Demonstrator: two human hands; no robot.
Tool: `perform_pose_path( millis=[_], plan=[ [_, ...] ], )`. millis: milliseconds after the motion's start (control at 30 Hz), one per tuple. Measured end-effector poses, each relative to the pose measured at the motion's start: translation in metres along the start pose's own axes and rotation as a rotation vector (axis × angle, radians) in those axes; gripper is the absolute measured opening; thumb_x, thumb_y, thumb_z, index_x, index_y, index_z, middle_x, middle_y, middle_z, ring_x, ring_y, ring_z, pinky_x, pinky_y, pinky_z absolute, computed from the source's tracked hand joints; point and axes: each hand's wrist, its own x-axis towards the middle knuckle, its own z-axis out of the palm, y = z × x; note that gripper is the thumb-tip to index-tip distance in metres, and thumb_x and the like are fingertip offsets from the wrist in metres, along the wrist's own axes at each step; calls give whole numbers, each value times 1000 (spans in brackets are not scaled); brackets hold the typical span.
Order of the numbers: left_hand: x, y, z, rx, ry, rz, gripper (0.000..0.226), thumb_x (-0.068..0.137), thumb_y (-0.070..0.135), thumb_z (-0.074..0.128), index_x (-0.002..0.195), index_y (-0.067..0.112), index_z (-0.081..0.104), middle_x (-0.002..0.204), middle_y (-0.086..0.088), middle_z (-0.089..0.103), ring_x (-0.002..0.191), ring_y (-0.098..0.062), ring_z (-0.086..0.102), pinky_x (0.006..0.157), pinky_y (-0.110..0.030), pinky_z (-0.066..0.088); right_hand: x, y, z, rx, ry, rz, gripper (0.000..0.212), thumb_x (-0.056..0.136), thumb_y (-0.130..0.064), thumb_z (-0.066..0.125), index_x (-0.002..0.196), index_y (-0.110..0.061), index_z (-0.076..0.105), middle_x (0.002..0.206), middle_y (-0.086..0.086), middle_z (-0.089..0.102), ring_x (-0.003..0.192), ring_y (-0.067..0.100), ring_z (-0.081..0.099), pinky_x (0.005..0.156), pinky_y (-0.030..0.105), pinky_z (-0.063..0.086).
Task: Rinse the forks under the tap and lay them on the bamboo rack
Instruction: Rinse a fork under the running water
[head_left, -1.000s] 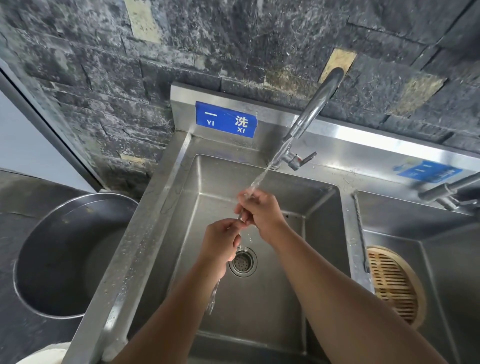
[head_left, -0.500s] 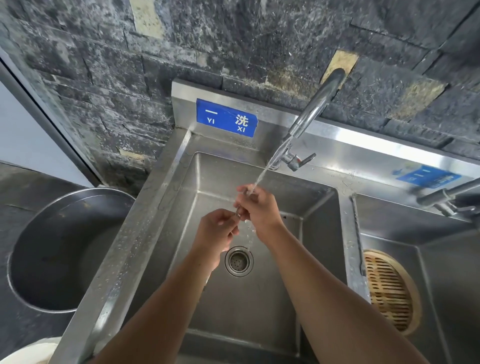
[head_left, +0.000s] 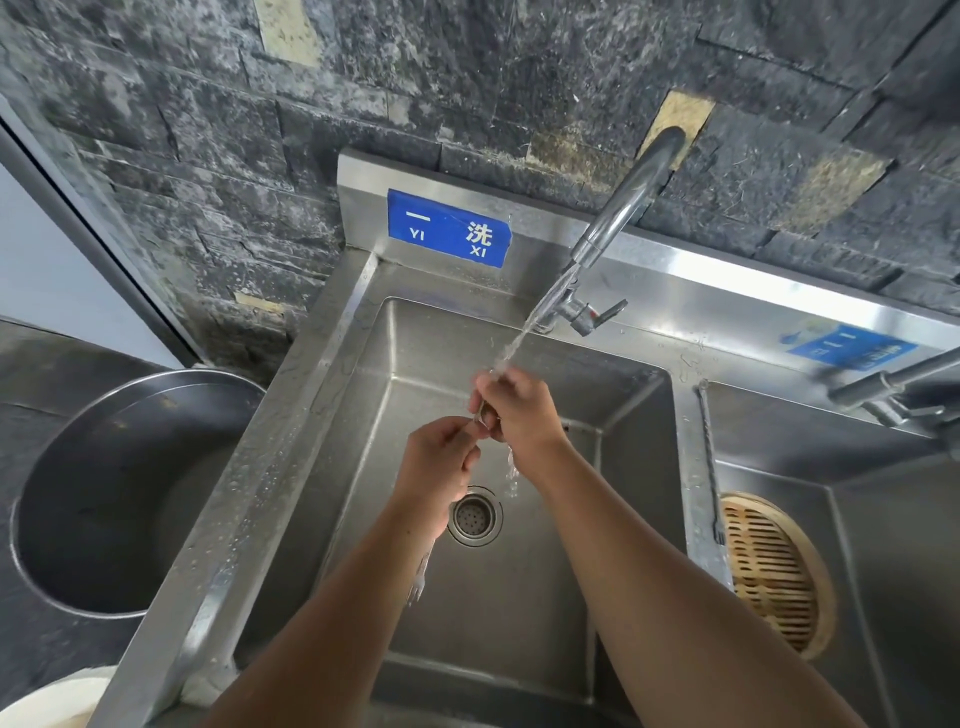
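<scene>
My left hand (head_left: 439, 462) and my right hand (head_left: 514, 410) both grip one metal fork (head_left: 420, 579) over the left sink basin (head_left: 524, 623). Its tines poke out downward beneath my left wrist. My right fingers pinch the handle end where the two hands meet. Water from the tap (head_left: 621, 213) falls onto my right hand and runs off toward the drain (head_left: 474, 515). A second fork (head_left: 707, 457) lies along the divider between the basins. The round bamboo rack (head_left: 774, 577) sits in the right basin, with no fork on the part I see.
A large steel bowl (head_left: 104, 499) stands to the left of the sink. A second tap (head_left: 893, 387) reaches over the right basin. A dark stone wall (head_left: 467, 78) rises behind the sink.
Both hands stay on the fork under the stream and have shifted only slightly. The fork's tines show below my left forearm again, after being hidden half a second ago.
</scene>
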Motion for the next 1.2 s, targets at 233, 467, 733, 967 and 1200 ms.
perform_pose_path(
  millis=[233,467,733,967,1200],
  plan=[
    [4,10,6,-27,-52,6,25,99,18,49,78,9,61,53,2,36,37,-6,22,35,-17,15,2,-13,9,5,31,55,55,107,-32,38,62,-9,59,40,-3,45,35,11,37,38,20,32],
    [30,44,24,145,-87,146,29,101,26,45,82,13,63,42,13,38,34,-3,26,35,-15,19,20,-40,-11,-5,76,-87,20,98,-8,59,79,-10,65,64,-2,62,49,6,57,46,18,44],
    [40,52,31,210,-138,256,40,103,24,41,65,19,52,43,14,41,37,-1,32,36,-14,24,31,-61,-22,-207,150,-142,32,96,-9,55,66,-16,63,60,-6,63,57,10,59,65,29,51],
    [38,53,28,151,-202,235,40,104,27,42,67,17,53,44,12,41,36,-2,32,36,-16,25,32,-70,-15,-150,168,-79,28,98,-7,45,73,-7,58,61,9,61,45,14,58,45,22,45],
    [36,47,21,159,-262,167,37,105,26,40,70,15,48,45,13,35,37,-3,26,36,-15,22,33,-70,-14,11,168,-35,35,105,-20,47,72,-11,57,57,1,61,47,13,65,47,28,54]
  ],
)
